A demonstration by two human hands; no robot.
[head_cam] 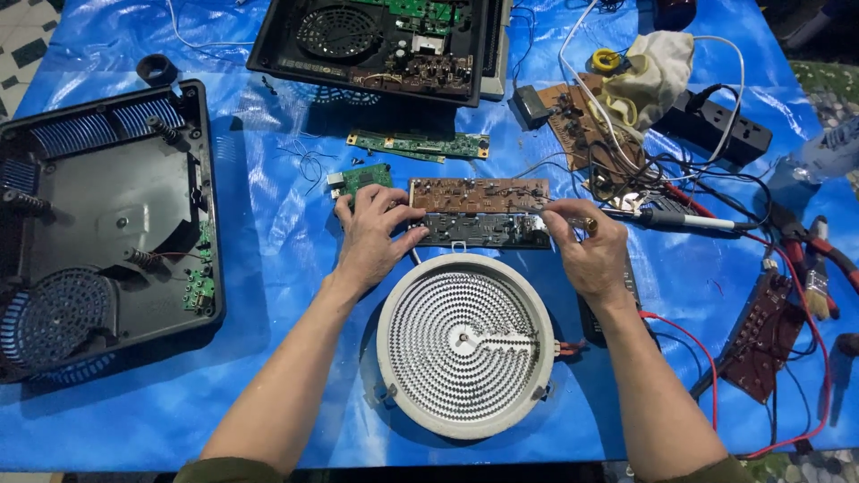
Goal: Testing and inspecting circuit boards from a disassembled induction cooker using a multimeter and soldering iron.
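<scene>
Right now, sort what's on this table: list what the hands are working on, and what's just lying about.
In hand:
left hand
right hand
brown board
dark board

Lying about:
round heater
black casing
open cooker
green strip
pliers
power strip
rag

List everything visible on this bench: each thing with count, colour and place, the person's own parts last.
Tarp: one, blue, covers the bench.
Round heating element: one, white rim with grey coil, centre front.
Brown circuit board: one, centre, under both hands.
Dark panel board: one, black, just in front of the brown board.
Empty cooker housing: one, black, left.
Open cooker base: one, black with electronics, top centre.
Long green board: one, green, above the brown board.
Power strip: one, black, upper right.
Cloth: one, off-white, upper right.
Pliers: one, red-handled, right edge.
Left hand: rests on the brown board's left end.
Right hand: pinches at its right end.
</scene>
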